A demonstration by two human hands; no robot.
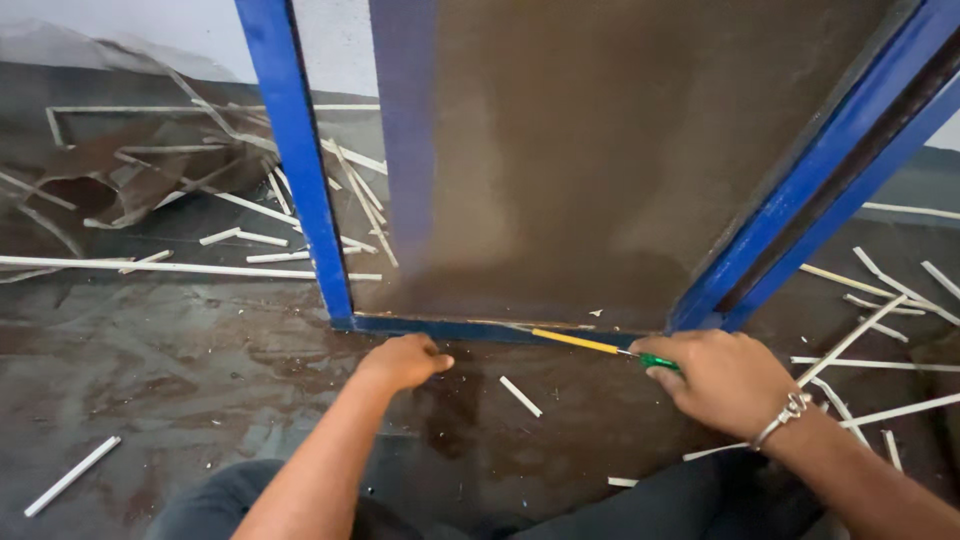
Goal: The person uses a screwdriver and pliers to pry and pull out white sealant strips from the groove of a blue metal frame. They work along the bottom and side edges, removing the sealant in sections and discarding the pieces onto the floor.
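Observation:
A blue metal frame (300, 170) holding a brown panel (600, 150) stands upright on the dark floor. My right hand (725, 380) grips a tool with a green handle (658, 361) and a yellow blade (575, 341). The blade lies along the frame's bottom rail (440, 328), its tip at the seam under the panel. My left hand (405, 360) is closed in a loose fist and rests on the floor against the bottom rail, left of the blade. A metal bracelet (785, 415) circles my right wrist.
Several thin white strips (190, 268) lie scattered on the floor to the left, behind the frame and on the right (850, 340). A short white piece (520, 396) lies between my hands. Crumpled brown sheet material (120, 180) sits at back left.

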